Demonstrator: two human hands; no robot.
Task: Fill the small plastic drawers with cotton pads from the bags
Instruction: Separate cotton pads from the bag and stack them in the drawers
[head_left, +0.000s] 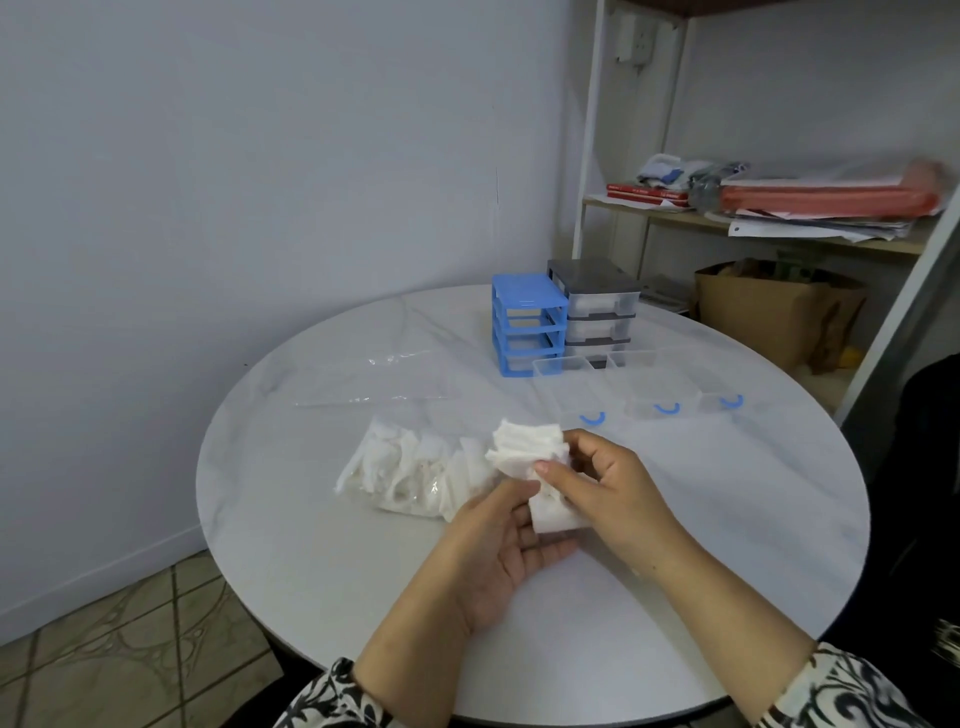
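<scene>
A stack of white cotton pads (524, 447) is held over the round white table (727, 545). My left hand (498, 551) cups the stack from below, palm up. My right hand (602, 483) grips it from the right, thumb pinching the top. To the left lies a clear bag of cotton pads (415, 473). Three clear drawers with blue handles lie pulled out: one (569, 387), a second (647, 384), a third (719, 400). Behind them stand a blue drawer frame (527, 322), its slots bare, and a grey drawer unit (597, 306) with drawers in it.
An empty flat clear plastic bag (374, 379) lies at the table's back left. A shelf (779, 228) with papers and red folders stands at the right, a brown paper bag (774, 312) below it. The wall is close behind the table.
</scene>
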